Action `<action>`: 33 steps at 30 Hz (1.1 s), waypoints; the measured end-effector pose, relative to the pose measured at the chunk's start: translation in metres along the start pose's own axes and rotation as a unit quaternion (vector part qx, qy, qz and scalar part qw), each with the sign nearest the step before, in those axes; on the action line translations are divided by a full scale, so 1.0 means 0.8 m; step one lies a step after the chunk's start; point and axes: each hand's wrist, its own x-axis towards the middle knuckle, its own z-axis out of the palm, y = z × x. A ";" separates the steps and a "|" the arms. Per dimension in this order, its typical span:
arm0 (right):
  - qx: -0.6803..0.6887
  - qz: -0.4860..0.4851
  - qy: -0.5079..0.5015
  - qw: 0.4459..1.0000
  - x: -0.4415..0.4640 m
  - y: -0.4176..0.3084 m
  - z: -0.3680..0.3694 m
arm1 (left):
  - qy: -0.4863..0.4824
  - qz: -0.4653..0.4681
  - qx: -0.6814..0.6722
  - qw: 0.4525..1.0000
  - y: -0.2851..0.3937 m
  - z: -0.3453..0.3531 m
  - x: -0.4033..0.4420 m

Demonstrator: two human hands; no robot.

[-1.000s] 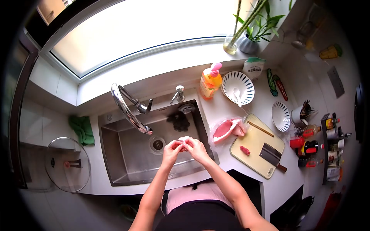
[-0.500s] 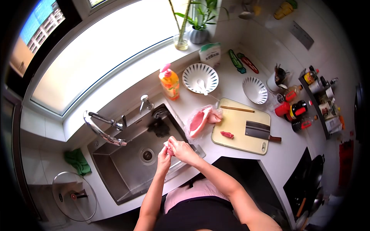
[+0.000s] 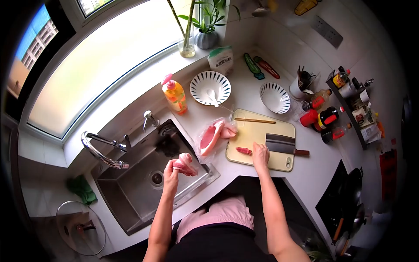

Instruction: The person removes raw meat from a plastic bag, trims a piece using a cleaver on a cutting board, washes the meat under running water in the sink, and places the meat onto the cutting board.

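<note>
Over the sink's right part, my left hand [image 3: 170,174] is closed on a piece of raw meat [image 3: 185,164], pink with pale fat. My right hand [image 3: 261,154] rests at the cutting board [image 3: 274,162], close to the left end of the cleaver [image 3: 280,143]; its fingers are bent, and what they hold, if anything, is hidden. Just left of that hand lies a small strip of red meat [image 3: 244,150]. Chopsticks [image 3: 255,120] lie along the board's far edge. A larger slab of meat [image 3: 211,138] sits on clear plastic between sink and board.
The sink [image 3: 135,192] has a curved faucet [image 3: 102,161] at its left. Behind stand an orange pump bottle [image 3: 175,97], a bowl with a white spoon [image 3: 200,89] and another bowl [image 3: 275,98]. Sauce bottles [image 3: 328,118] stand at right; a glass lid [image 3: 80,244] lies lower left.
My hands have parted: the left stays over the sink with the meat, while the right has moved onto the board. The view has turned and shifted to the right.
</note>
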 end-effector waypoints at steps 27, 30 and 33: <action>0.367 -0.443 -0.276 0.770 -0.045 -0.381 0.016 | 0.237 0.082 0.220 0.943 0.035 -0.102 -0.081; 0.376 -0.447 -0.286 0.759 -0.048 -0.384 0.017 | 0.230 0.098 0.213 0.945 0.041 -0.108 -0.076; 0.387 -0.442 -0.309 0.748 -0.048 -0.385 0.014 | 0.197 0.129 0.337 0.912 0.046 -0.114 -0.074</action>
